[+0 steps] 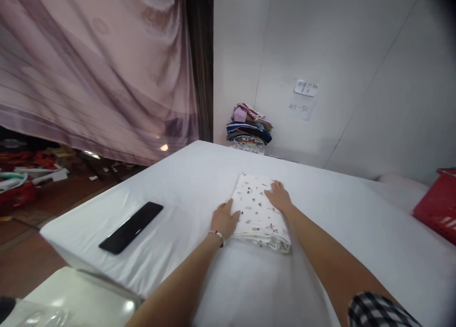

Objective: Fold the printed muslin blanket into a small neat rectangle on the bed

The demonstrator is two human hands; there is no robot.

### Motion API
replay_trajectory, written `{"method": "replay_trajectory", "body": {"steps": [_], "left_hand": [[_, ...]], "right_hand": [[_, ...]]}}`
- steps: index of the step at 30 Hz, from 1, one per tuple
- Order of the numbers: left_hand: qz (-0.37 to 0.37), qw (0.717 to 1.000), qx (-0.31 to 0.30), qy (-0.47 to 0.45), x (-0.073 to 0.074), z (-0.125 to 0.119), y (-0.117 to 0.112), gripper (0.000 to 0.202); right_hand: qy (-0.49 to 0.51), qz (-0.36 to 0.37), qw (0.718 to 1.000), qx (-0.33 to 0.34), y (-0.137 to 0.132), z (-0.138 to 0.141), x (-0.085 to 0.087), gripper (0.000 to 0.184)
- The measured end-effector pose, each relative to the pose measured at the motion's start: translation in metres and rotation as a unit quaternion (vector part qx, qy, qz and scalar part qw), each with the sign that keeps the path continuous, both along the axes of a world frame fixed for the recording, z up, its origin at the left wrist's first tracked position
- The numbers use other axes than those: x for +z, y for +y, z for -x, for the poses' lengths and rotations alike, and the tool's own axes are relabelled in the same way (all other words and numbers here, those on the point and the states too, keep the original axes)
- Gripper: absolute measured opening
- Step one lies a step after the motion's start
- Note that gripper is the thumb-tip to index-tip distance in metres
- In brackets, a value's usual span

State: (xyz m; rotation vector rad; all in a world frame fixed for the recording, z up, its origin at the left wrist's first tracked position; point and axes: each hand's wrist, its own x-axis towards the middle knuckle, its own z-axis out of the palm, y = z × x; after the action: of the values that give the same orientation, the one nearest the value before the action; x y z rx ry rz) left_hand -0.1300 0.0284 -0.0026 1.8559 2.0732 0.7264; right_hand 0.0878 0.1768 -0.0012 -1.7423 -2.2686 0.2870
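Observation:
A folded white cloth [257, 208] with small printed motifs lies on the white-covered table [185, 184], its layered edge facing me. My left hand [225, 219], with a bracelet at the wrist, rests against the cloth's left side, thumb on top and fingers along the edge. On the far right side, my right hand [279, 196] touches the cloth with its fingers stretched out over the edge. Neither hand is closed round the fabric. Where the fingertips meet the cloth's underside is hidden.
A black phone-like slab [131, 227] lies on the table at left. Stacked folded fabrics [249, 130] stand beyond the far edge by the wall. At right is a red basket [437, 206]. A pale stool-like surface [81, 294] adjoins the front left. A pink curtain [117, 70] hangs behind.

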Motion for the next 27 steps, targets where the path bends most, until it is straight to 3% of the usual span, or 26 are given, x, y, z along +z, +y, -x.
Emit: {"method": "replay_trajectory", "body": {"steps": [3, 5, 9, 12, 14, 17, 18, 19, 21, 22, 25, 27], "left_hand": [[-0.011, 0.999, 0.009, -0.049, 0.001, 0.002, -0.001, 0.055], [-0.001, 0.99, 0.026, -0.14, 0.002, 0.006, -0.001, 0.054], [0.033, 0.943, 0.058, -0.325, 0.007, 0.015, 0.002, 0.05], [0.087, 0.912, 0.064, -0.396, 0.013, 0.016, 0.0, 0.049], [0.143, 0.868, 0.014, -0.475, 0.017, 0.012, -0.005, 0.047], [0.25, 0.738, -0.097, -0.62, 0.022, 0.001, -0.016, 0.046], [0.27, 0.703, -0.119, -0.647, 0.022, -0.003, -0.019, 0.048], [0.28, 0.687, -0.132, -0.658, 0.022, -0.007, -0.022, 0.051], [0.297, 0.674, -0.155, -0.659, 0.021, -0.016, -0.027, 0.057], [0.31, 0.668, -0.171, -0.654, 0.02, -0.02, -0.028, 0.058], [0.347, 0.652, -0.198, -0.644, 0.018, -0.029, -0.03, 0.057], [0.357, 0.645, -0.186, -0.65, 0.017, -0.032, -0.028, 0.054]], "right_hand": [[0.085, 0.024, 0.996, -0.004, -0.004, -0.008, 0.002, 0.058], [0.176, 0.044, 0.982, -0.045, -0.013, -0.015, 0.002, 0.061], [0.328, 0.096, 0.929, -0.138, -0.049, -0.031, -0.003, 0.076], [0.396, 0.124, 0.899, -0.141, -0.079, -0.036, -0.006, 0.085], [0.419, 0.134, 0.889, -0.126, -0.092, -0.036, -0.006, 0.086], [0.441, 0.143, 0.881, -0.1, -0.095, -0.039, 0.002, 0.086], [0.451, 0.138, 0.877, -0.096, -0.092, -0.043, 0.006, 0.087], [0.462, 0.127, 0.873, -0.091, -0.086, -0.048, 0.01, 0.087], [0.456, 0.096, 0.882, -0.076, -0.073, -0.066, 0.017, 0.084], [0.425, 0.087, 0.898, -0.071, -0.067, -0.076, 0.02, 0.078], [0.259, 0.047, 0.96, -0.089, -0.055, -0.101, 0.024, 0.05], [0.186, -0.005, 0.978, -0.093, -0.057, -0.102, 0.028, 0.039]]}}
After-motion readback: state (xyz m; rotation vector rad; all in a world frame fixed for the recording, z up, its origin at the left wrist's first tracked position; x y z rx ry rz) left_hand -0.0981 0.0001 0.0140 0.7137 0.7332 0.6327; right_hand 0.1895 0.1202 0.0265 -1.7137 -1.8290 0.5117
